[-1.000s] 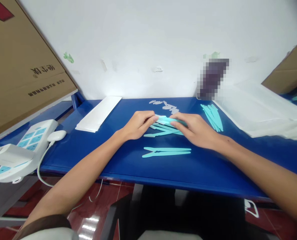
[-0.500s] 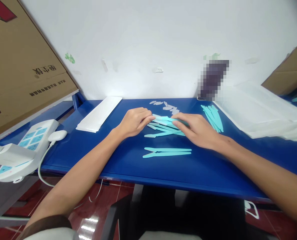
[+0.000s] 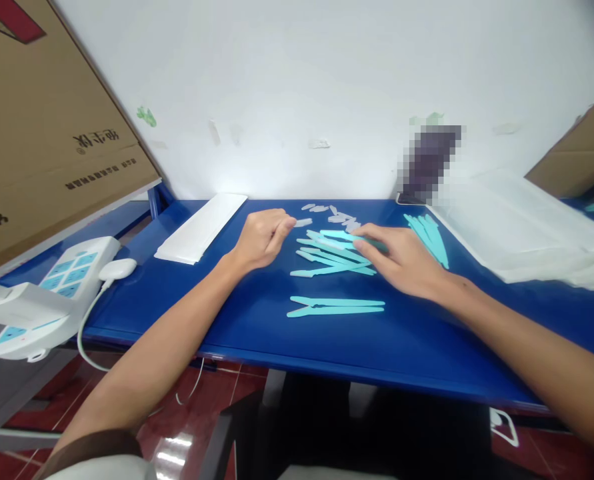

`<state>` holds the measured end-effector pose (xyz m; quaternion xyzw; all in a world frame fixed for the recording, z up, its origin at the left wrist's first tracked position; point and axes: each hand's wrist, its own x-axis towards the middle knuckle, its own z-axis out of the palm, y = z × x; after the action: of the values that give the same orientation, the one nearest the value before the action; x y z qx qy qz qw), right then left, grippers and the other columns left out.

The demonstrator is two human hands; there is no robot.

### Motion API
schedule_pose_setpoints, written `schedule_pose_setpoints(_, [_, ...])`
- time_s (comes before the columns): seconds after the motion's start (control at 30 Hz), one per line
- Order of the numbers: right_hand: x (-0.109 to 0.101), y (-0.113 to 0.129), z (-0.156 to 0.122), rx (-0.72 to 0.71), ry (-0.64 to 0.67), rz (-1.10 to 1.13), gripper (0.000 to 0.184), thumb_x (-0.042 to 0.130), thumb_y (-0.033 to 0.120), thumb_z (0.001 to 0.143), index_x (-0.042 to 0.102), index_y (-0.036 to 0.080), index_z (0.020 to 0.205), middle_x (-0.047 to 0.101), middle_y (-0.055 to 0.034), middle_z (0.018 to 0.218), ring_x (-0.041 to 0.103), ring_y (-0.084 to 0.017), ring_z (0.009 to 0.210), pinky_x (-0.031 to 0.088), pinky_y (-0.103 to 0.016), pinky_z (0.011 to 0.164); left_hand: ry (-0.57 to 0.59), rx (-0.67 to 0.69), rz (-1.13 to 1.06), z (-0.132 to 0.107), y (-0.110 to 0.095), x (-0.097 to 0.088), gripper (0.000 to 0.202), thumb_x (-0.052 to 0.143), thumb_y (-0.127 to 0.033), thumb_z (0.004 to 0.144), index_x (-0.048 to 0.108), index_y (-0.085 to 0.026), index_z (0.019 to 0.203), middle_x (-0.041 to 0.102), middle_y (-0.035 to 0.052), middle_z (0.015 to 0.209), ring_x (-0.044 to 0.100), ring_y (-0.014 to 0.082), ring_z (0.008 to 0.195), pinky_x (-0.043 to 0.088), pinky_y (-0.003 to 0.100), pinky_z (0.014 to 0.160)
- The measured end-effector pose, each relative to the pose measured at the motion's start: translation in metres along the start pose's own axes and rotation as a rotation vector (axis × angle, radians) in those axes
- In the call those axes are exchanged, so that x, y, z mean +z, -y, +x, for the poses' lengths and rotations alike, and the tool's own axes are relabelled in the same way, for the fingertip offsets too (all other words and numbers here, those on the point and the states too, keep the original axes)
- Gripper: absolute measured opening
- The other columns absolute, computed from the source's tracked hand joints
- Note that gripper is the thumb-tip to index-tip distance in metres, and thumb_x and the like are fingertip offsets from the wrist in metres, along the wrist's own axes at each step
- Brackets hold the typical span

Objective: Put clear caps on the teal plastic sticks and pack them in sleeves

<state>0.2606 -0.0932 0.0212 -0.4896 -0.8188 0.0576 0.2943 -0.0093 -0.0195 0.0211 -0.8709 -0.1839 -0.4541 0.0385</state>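
Note:
My left hand (image 3: 263, 239) is closed, pinching a small translucent blade cap (image 3: 304, 222) between thumb and finger. My right hand (image 3: 401, 259) grips a turquoise eyebrow razor (image 3: 337, 235) by its handle, its head pointing left. Cap and razor are apart. Beneath the right fingertips lies a loose pile of similar turquoise razors (image 3: 327, 268). Closer to the front edge, two razors (image 3: 344, 309) rest side by side. Several loose translucent caps (image 3: 344, 220) are scattered behind the pile.
A bundle of turquoise razors (image 3: 429, 240) lies right of my right hand, beside white plastic bags (image 3: 521, 233). A flat white packet (image 3: 201, 228) and a power strip (image 3: 59, 293) are on the left. A pixelated dark object (image 3: 429, 163) leans against the wall.
My left hand has moved slightly left, away from the razor, with the cap now separate from it. The right hand keeps hold of the razor. The view has shifted slightly.

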Motion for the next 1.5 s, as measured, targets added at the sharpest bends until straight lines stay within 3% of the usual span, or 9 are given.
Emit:
schedule_pose_setpoints(0.1, [0.002, 0.002, -0.001, -0.05, -0.065, -0.031, 0.031, 0.047, 0.038, 0.102, 0.069, 0.021, 0.114, 0.077, -0.0056, 0.105, 0.072, -0.022, 0.084, 0.049, -0.033, 0.074, -0.048, -0.117, -0.126, 0.002, -0.005, 0.003, 0.052, 0.035, -0.035, 0.108, 0.031, -0.019, 0.059, 0.033, -0.003, 0.054, 0.029, 0.0098, 0.048, 0.023, 0.03, 0.051])
schedule_pose_setpoints(0.23, [0.005, 0.003, -0.002, -0.121, -0.122, -0.06, 0.031, 0.047, 0.036, 0.103, 0.069, 0.02, 0.116, 0.077, -0.0063, 0.11, 0.073, -0.023, 0.094, 0.051, -0.033, 0.079, 0.017, -0.184, -0.248, 0.002, -0.011, 0.008, 0.056, 0.036, -0.039, 0.108, 0.027, -0.019, 0.057, 0.028, -0.0039, 0.052, 0.023, 0.0088, 0.048, 0.021, 0.03, 0.049])
schedule_pose_setpoints(0.47, [0.007, 0.005, -0.002, -0.124, -0.105, -0.058, 0.031, 0.045, 0.036, 0.104, 0.07, 0.021, 0.116, 0.077, -0.0059, 0.113, 0.073, -0.024, 0.099, 0.052, -0.034, 0.081, 0.087, -0.252, -0.327, -0.001, -0.014, 0.011, 0.057, 0.037, -0.045, 0.107, 0.024, -0.019, 0.057, 0.024, -0.0039, 0.053, 0.02, 0.0088, 0.05, 0.02, 0.03, 0.05])
schedule_pose_setpoints(0.67, [0.009, 0.015, -0.004, -0.157, -0.056, -0.07, 0.035, 0.041, 0.035, 0.105, 0.07, 0.021, 0.12, 0.077, -0.0079, 0.112, 0.072, -0.025, 0.097, 0.052, -0.036, 0.08, 0.221, -0.269, -0.303, 0.002, -0.025, 0.019, 0.056, 0.031, -0.053, 0.106, 0.027, -0.02, 0.061, 0.027, -0.0034, 0.056, 0.026, 0.0101, 0.051, 0.024, 0.029, 0.052])
schedule_pose_setpoints(1.0, [0.014, 0.016, -0.002, -0.121, -0.084, 0.056, 0.03, 0.047, 0.033, 0.103, 0.071, 0.019, 0.114, 0.077, -0.0089, 0.109, 0.072, -0.024, 0.095, 0.051, -0.033, 0.08, 0.183, -0.313, -0.25, 0.0, -0.032, 0.03, 0.051, 0.027, -0.052, 0.108, 0.035, -0.021, 0.067, 0.04, -0.0022, 0.061, 0.037, 0.0123, 0.057, 0.033, 0.028, 0.057])
schedule_pose_setpoints(1.13, [0.014, 0.012, 0.0, -0.096, -0.011, 0.072, 0.029, 0.048, 0.035, 0.103, 0.071, 0.019, 0.105, 0.076, -0.0073, 0.099, 0.069, -0.021, 0.084, 0.049, -0.032, 0.075, 0.325, -0.254, -0.26, 0.001, -0.022, 0.022, 0.05, 0.031, -0.051, 0.107, 0.038, -0.02, 0.068, 0.042, -0.0023, 0.063, 0.039, 0.0122, 0.057, 0.033, 0.028, 0.058])
schedule_pose_setpoints(1.3, [0.024, 0.011, 0.008, -0.102, 0.074, -0.172, 0.03, 0.046, 0.034, 0.102, 0.07, 0.017, 0.094, 0.07, -0.0105, 0.093, 0.064, -0.025, 0.089, 0.047, -0.036, 0.075, 0.225, -0.395, -0.164, -0.002, 0.007, 0.008, 0.05, 0.033, -0.05, 0.106, 0.053, -0.018, 0.074, 0.048, -0.0019, 0.065, 0.046, 0.013, 0.06, 0.034, 0.027, 0.062])
schedule_pose_setpoints(1.4, [0.033, 0.015, 0.011, -0.127, 0.122, -0.316, 0.032, 0.046, 0.033, 0.102, 0.073, 0.015, 0.099, 0.069, -0.0133, 0.097, 0.064, -0.028, 0.092, 0.048, -0.04, 0.077, 0.235, -0.504, -0.124, -0.007, 0.02, 0.003, 0.048, 0.037, -0.049, 0.105, 0.056, -0.017, 0.073, 0.046, -0.0036, 0.06, 0.043, 0.0121, 0.056, 0.033, 0.027, 0.059])
schedule_pose_setpoints(1.5, [0.032, 0.015, 0.011, -0.12, 0.079, -0.311, 0.033, 0.047, 0.035, 0.101, 0.072, 0.015, 0.111, 0.07, -0.0134, 0.104, 0.065, -0.028, 0.095, 0.049, -0.041, 0.08, 0.233, -0.551, -0.089, -0.01, 0.022, 0.003, 0.045, 0.045, -0.049, 0.101, 0.058, -0.017, 0.074, 0.045, -0.0049, 0.056, 0.042, 0.0114, 0.053, 0.032, 0.026, 0.056])
